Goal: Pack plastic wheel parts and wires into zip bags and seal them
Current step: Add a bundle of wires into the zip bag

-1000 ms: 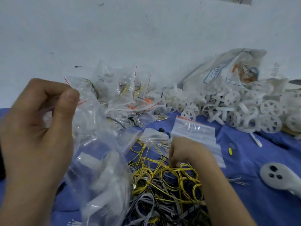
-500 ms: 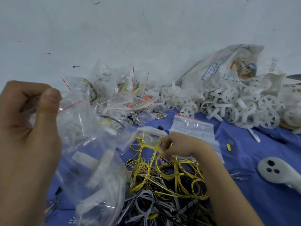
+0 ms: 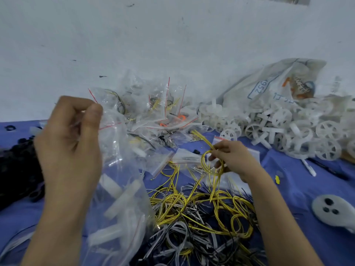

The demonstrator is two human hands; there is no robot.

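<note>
Nearest, low centre: the wire heap (image 3: 201, 223), yellow, grey and black loops tangled on the blue cloth (image 3: 299, 191). Left of it the zip bag (image 3: 123, 200) hangs from the left hand (image 3: 71, 150). It is clear film with blurred white plastic pieces in its lower half and a red seal line near the top. Left hand: thumb pressed against curled fingers, pinching the bag at its mouth edge. The film is crumpled there, so I cannot tell whether the mouth gapes enough to load. Right hand (image 3: 236, 160), mid-field, just above the heap: fingers curled round a yellow wire coil (image 3: 210, 164) of a few bunched loops, tails trailing down toward the tangle, one end sticking up-left. Step in hand, as I judge it: wire picked for a bag that already carries plastic parts, not yet inserted, bag unsealed. The next move calls for freeing the tails so no neighbouring wires drag along, carrying the coil across to the left, and getting the mouth parted. One pinching hand may not hold it open, so the coil may have to nose its own way in. Then the strip is pressed shut along its length. Far left, dark black parts (image 3: 15, 169). Right edge, a white handle-shaped device (image 3: 332, 212). Beyond the hands: small bags lying flat (image 3: 187, 157), then filled bags (image 3: 165, 112) in a heap, white wheels (image 3: 288, 129) piled to the right in front of a printed sack (image 3: 278, 87), white wall (image 3: 172, 35) behind.
</note>
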